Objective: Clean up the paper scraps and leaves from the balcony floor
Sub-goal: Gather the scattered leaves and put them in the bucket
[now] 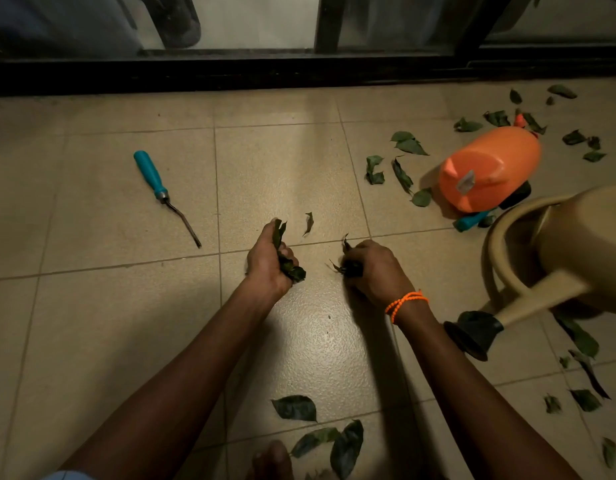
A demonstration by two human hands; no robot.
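Observation:
My left hand [268, 261] grips a bunch of dark green leaves [290, 266] just above the tiled floor [109, 323]. Close to its right, my right hand [372, 268], with an orange bead bracelet at the wrist, holds more leaves [349, 266] low against the tiles. One small leaf [308, 223] lies just beyond the hands. Several leaves [405, 145] lie scattered at the right around the orange jug, and others [296, 407] lie near my foot at the bottom. No paper scraps show.
A teal-handled hand tool [154, 180] lies on the floor at left. An orange plastic jug [490, 168] lies tipped at right, and a beige watering can [559, 261] stands beside it. A dark sliding-door frame [299, 72] runs along the far edge.

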